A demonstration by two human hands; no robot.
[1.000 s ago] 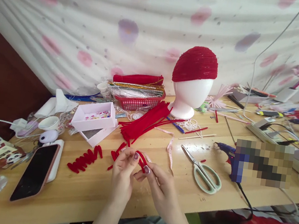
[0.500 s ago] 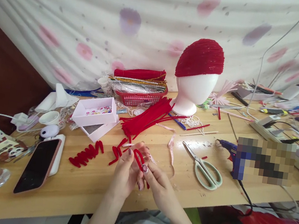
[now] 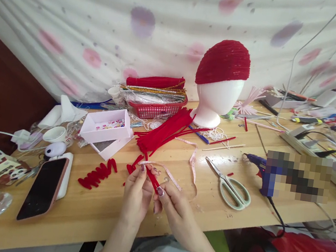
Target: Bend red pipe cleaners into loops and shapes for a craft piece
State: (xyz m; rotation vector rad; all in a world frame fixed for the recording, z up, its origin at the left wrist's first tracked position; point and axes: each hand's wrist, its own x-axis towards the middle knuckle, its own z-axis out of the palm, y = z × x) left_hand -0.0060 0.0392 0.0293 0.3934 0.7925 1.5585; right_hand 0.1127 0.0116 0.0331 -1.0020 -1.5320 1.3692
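Between my two hands runs a folded red fuzzy stem (image 3: 152,179). My left hand (image 3: 138,188) pinches its upper end, and my right hand (image 3: 172,204) grips the lower end between thumb and fingers. Just left of my hands, short bent red pieces (image 3: 130,168) lie on the wood, partly covered by my left hand. Further left is a row of folded red pieces (image 3: 97,174). A bundle of long red stems (image 3: 165,132) lies behind my hands, with a pale measuring tape (image 3: 192,163) beside it.
Scissors (image 3: 233,193) and a blue glue gun (image 3: 256,161) lie to the right. A white foam head (image 3: 218,97) with a red cap, a red basket (image 3: 157,111) and a white box (image 3: 104,131) stand behind. A phone (image 3: 43,187) is at the left.
The red stem's open loop has narrowed into nearly parallel strands drawn between my hands. My left hand has shifted slightly left, and the view has moved a little.
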